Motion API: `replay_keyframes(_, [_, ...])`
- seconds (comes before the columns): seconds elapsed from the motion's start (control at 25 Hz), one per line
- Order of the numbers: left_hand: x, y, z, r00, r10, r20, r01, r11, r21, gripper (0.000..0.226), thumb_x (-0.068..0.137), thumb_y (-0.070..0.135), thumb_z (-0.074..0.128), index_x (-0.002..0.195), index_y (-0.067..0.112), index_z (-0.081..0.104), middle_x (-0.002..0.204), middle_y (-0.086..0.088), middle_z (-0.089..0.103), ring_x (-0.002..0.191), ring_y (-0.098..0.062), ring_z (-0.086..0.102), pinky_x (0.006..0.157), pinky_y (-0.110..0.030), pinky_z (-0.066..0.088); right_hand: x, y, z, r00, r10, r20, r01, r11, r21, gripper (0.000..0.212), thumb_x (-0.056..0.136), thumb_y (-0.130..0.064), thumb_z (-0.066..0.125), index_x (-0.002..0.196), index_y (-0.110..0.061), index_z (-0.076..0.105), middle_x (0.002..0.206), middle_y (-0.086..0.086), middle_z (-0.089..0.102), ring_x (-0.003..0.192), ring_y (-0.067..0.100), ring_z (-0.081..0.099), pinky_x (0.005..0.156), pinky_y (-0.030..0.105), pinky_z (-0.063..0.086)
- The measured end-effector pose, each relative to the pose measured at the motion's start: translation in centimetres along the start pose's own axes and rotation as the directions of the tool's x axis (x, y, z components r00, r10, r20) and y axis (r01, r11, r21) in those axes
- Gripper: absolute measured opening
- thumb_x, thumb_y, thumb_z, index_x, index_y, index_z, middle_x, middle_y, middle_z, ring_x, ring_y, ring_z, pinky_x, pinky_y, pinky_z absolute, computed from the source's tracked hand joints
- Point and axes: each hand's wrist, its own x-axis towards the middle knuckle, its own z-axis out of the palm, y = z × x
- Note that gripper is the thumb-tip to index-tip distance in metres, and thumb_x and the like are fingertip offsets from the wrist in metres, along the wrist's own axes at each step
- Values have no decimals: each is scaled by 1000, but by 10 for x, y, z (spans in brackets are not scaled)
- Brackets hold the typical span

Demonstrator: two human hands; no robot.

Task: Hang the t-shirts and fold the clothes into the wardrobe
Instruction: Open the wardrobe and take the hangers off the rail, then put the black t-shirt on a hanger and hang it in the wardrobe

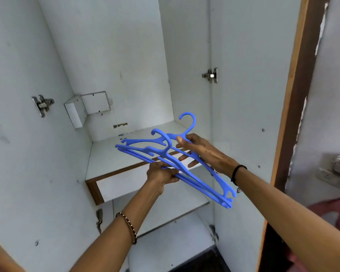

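Blue plastic hangers point(166, 138), several in a loose stack, are held level in front of the open white wardrobe point(114, 55), above its shelf point(110, 154) and drawer front point(126, 181). Left hand point(161, 174) is curled round the lower bars of the stack. Right hand point(204, 152) pinches the top hanger near its neck, thumb above and fingers beneath. A beaded bracelet point(129, 226) circles the left wrist, a black band point(237, 171) the right.
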Motion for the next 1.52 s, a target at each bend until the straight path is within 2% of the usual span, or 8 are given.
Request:
replay_keyframes(0.12, [-6, -13, 7, 999, -54, -1, 54, 993, 105, 21, 79, -9, 71, 100, -8, 66, 102, -23, 69, 71, -34, 73, 61, -35, 61, -33, 17, 5, 992, 20, 127, -16, 1000, -27, 75, 81, -48, 82, 142, -32, 41, 135, -14, 61, 111, 7, 69, 92, 35, 59])
replay_keyframes(0.24, [-14, -21, 19, 991, -131, 19, 125, 974, 188, 11, 86, -7, 63, 96, -6, 63, 98, -19, 69, 69, -36, 73, 67, -39, 62, -50, 39, 6, 992, 59, 114, -50, 996, -79, 87, 74, -36, 92, 142, -35, 39, 134, -12, 62, 108, 7, 71, 97, 37, 58])
replay_keyframes(0.4, [-27, -41, 38, 975, -192, 112, 160, 955, 248, 23, 76, -8, 77, 96, -6, 66, 94, -20, 72, 66, -31, 74, 68, -38, 63, -69, 64, -1, 997, 62, -37, -63, 998, -25, 53, 81, -16, 85, 126, -19, 57, 113, 9, 70, 86, 19, 72, 79, 39, 63])
replay_keyframes(0.64, [-64, -76, 81, 950, -195, 244, 132, 959, 253, 14, 78, -7, 76, 88, -2, 67, 88, -21, 72, 71, -29, 74, 60, -32, 61, -121, 100, -23, 975, 96, -202, -85, 994, 61, 32, 90, -6, 73, 120, -9, 63, 109, 6, 75, 87, 30, 76, 63, 21, 53])
replay_keyframes(0.88, [-106, -112, 132, 861, -246, 446, 115, 947, 300, 11, 94, 7, 62, 100, 2, 70, 89, -19, 71, 74, -28, 73, 69, -38, 63, -196, 145, -61, 911, 186, -368, -157, 982, 107, 28, 87, -12, 79, 113, -7, 67, 102, 2, 77, 82, 28, 76, 71, 41, 57])
replay_keyframes(1.12, [-161, -158, 220, 718, -300, 628, 10, 907, 421, 11, 94, 8, 63, 98, 10, 72, 90, -14, 75, 72, -20, 74, 57, -28, 57, -313, 198, -99, 715, 326, -618, -249, 945, 210, 18, 90, -15, 78, 104, -7, 71, 70, -8, 67, 60, 7, 63, 59, 21, 48])
replay_keyframes(1.24, [-201, -181, 279, 606, -357, 711, -42, 878, 477, 10, 93, 9, 64, 99, 10, 72, 89, -14, 75, 74, -22, 75, 55, -26, 57, -383, 231, -122, 559, 393, -730, -288, 918, 273, 15, 88, -18, 79, 88, -6, 69, 64, -9, 57, 57, 8, 50, 59, 27, 41])
replay_keyframes(1.52, [-297, -234, 442, 365, -471, 803, -183, 810, 558, 12, 93, 4, 62, 99, 9, 72, 83, -10, 73, 64, -16, 73, 54, -25, 57, -544, 292, -190, 159, 485, -860, -388, 832, 397, 23, 88, -33, 78, 85, -11, 70, 67, -8, 60, 62, 7, 55, 63, 32, 45])
